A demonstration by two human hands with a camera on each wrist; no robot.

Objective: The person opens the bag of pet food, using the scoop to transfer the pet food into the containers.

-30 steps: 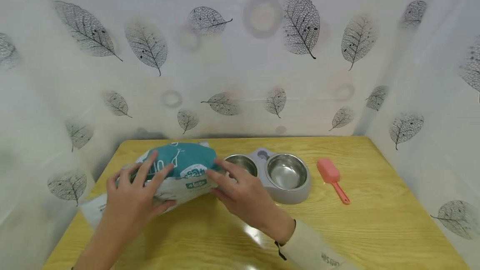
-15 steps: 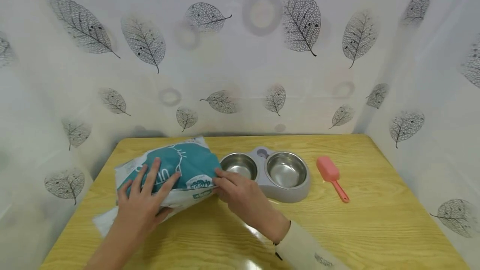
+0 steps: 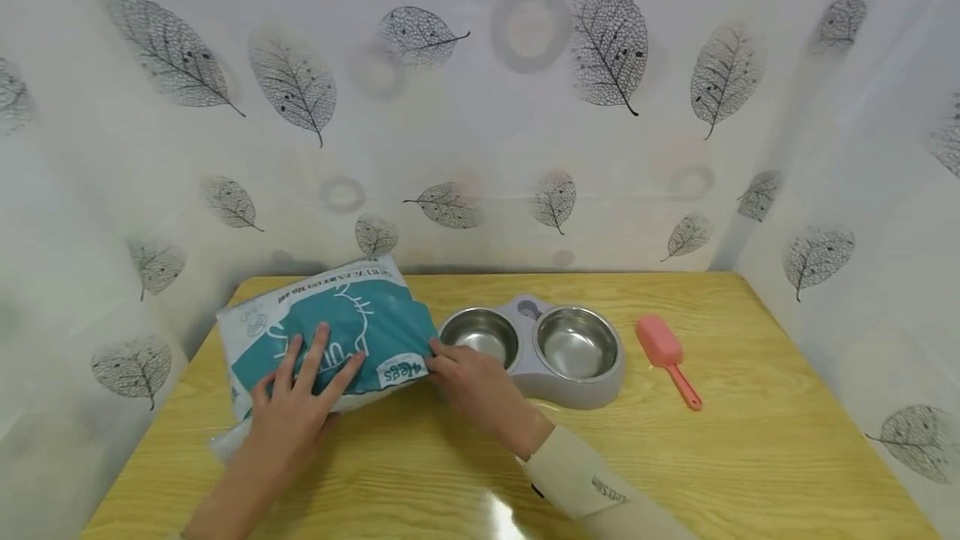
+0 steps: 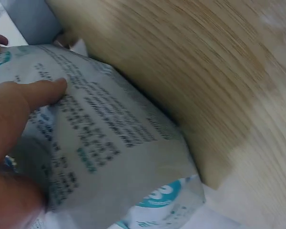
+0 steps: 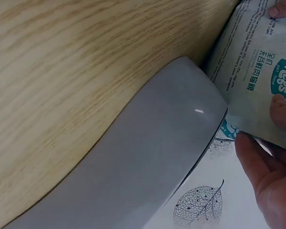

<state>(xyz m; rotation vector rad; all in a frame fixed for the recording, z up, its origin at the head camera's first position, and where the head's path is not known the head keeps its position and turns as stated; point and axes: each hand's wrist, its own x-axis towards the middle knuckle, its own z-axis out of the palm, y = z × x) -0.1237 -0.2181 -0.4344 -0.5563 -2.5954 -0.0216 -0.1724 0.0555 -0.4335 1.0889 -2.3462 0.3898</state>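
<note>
Touching one bag are two hands.

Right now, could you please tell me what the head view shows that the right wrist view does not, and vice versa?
Only the head view shows the pink scoop, the insides of the two metal bowls and the large teal panel on the bag.

Only the right wrist view shows the readable rows of small print along the bag's side.

Both show the right hand pinching the bag, part of the left hand, the grey bowl stand, wood-grain table and leaf-print sheet.
</note>
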